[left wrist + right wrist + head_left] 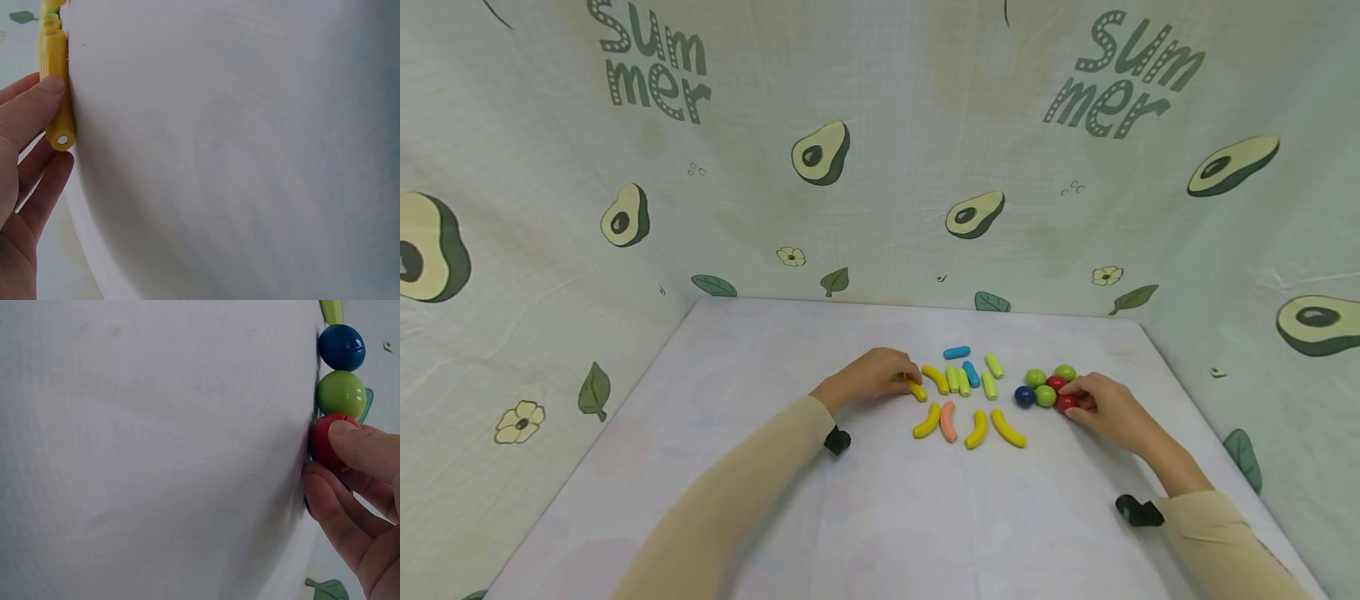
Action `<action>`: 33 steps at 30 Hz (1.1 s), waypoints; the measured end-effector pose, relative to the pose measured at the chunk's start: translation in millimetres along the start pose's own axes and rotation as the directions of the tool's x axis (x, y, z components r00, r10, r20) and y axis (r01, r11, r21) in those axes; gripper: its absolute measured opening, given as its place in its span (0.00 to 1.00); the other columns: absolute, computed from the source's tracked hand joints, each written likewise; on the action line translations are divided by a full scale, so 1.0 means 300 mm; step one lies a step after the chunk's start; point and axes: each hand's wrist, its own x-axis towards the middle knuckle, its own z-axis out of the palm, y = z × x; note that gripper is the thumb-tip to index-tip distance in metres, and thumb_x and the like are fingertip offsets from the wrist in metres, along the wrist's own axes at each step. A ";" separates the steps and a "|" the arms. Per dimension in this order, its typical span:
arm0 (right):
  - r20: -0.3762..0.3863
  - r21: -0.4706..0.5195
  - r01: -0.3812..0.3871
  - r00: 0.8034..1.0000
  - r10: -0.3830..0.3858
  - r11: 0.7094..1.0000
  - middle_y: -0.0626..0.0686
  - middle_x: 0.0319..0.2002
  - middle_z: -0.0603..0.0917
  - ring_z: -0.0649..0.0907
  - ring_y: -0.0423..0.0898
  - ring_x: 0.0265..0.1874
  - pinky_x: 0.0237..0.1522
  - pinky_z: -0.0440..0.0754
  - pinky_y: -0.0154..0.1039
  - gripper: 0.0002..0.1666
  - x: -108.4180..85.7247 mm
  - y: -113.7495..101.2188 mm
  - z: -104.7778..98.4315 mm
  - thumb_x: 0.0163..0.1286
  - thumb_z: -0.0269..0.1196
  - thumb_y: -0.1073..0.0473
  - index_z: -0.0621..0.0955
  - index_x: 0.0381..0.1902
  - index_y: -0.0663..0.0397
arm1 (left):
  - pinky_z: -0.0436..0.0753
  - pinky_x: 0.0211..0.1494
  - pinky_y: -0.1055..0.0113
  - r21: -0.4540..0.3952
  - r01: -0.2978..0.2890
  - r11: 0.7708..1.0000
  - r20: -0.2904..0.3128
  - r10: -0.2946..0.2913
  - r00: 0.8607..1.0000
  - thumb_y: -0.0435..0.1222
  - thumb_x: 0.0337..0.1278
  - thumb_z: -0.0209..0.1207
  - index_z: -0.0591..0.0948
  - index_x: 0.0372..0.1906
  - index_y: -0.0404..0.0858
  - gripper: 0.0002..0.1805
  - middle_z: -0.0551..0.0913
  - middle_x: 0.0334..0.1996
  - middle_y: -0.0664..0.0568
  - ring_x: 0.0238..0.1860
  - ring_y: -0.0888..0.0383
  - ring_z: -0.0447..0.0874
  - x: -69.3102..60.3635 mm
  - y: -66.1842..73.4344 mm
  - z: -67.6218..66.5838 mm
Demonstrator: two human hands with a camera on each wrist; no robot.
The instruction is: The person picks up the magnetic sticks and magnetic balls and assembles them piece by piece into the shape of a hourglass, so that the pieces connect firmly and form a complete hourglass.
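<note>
yellow sticks, red balls – pink stick, green balls, navy ball – pale avocado-printed cloth

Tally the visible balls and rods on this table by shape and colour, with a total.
Green balls: 3
Red balls: 2
Dark blue ball: 1
Yellow curved rods: 5
Pink curved rod: 1
Lime straight rods: 4
Blue straight rods: 2
Total in view: 18
</note>
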 end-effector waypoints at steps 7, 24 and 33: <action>0.007 -0.003 -0.012 1.000 0.012 1.000 0.57 0.43 0.84 0.79 0.46 0.37 0.36 0.81 0.34 0.15 0.003 0.005 0.005 0.65 0.75 0.68 0.86 0.49 0.61 | 0.80 0.52 0.69 -0.058 0.036 0.998 -0.004 -0.037 0.999 0.38 0.72 0.68 0.89 0.58 0.47 0.13 0.85 0.43 0.59 0.43 0.63 0.80 -0.023 -0.007 -0.009; 0.005 -0.004 -0.008 1.000 0.008 1.000 0.56 0.41 0.83 0.80 0.46 0.36 0.36 0.81 0.34 0.15 0.005 0.008 0.008 0.65 0.75 0.68 0.86 0.49 0.61 | 0.83 0.47 0.64 -0.279 0.307 0.910 -0.118 -0.350 0.929 0.33 0.62 0.72 0.88 0.45 0.44 0.09 0.87 0.40 0.56 0.40 0.59 0.82 -0.216 -0.080 -0.038; 0.007 -0.003 -0.005 1.000 0.005 1.000 0.56 0.39 0.82 0.80 0.47 0.36 0.34 0.81 0.33 0.16 0.003 0.012 0.010 0.65 0.76 0.68 0.85 0.49 0.63 | 0.82 0.37 0.68 -0.326 0.388 0.862 -0.106 -0.441 0.891 0.33 0.58 0.73 0.87 0.43 0.42 0.09 0.86 0.36 0.55 0.35 0.59 0.81 -0.281 -0.091 -0.037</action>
